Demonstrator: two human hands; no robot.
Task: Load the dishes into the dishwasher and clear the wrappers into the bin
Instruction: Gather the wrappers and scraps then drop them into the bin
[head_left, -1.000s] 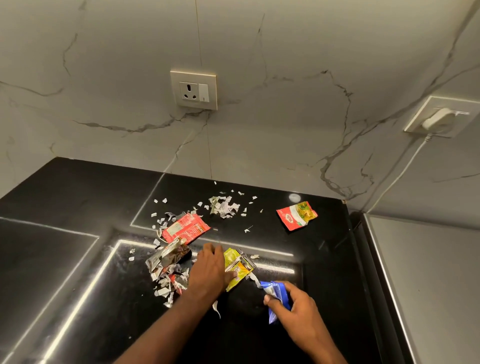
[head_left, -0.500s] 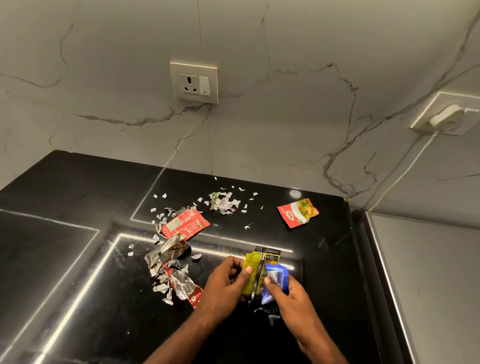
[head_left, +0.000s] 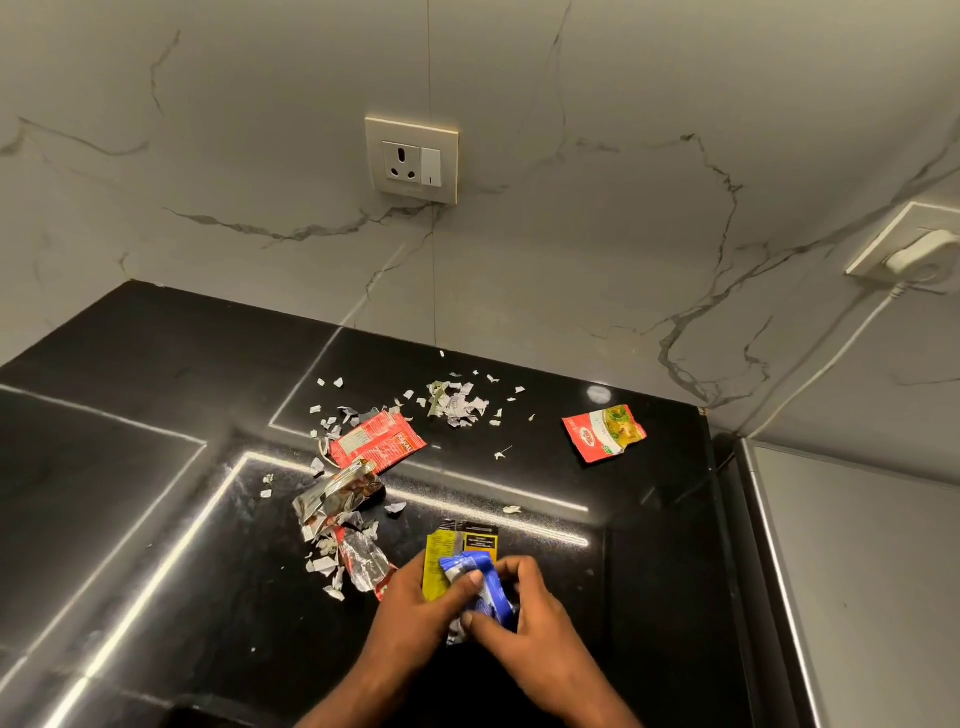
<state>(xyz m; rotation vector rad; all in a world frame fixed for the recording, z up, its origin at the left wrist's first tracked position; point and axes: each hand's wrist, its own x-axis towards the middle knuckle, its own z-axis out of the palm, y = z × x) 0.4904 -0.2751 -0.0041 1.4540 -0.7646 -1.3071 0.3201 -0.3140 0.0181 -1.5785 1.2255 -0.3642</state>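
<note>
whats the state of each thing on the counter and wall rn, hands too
left hand: closed on the yellow wrapper
right hand: closed on the blue wrapper
yellow wrapper: held, upright
blue wrapper: crumpled, held against the yellow one
red wrapper: flat on counter
red and green sachet: torn open, lying alone
foil wrappers: crumpled on counter
paper scraps: scattered
wall socket: empty
side socket: plug in

Soft, dimmish indoor light is falling from overhead, leaving the wall (head_left: 519, 104) evenly grey. The black counter (head_left: 130, 519) is mirroring bright strip lights as white lines across the lower left, with a small glare spot (head_left: 598, 394) at centre right. Wide-angle distortion is bending the edges; the hands at the bottom are blurring slightly.
</note>
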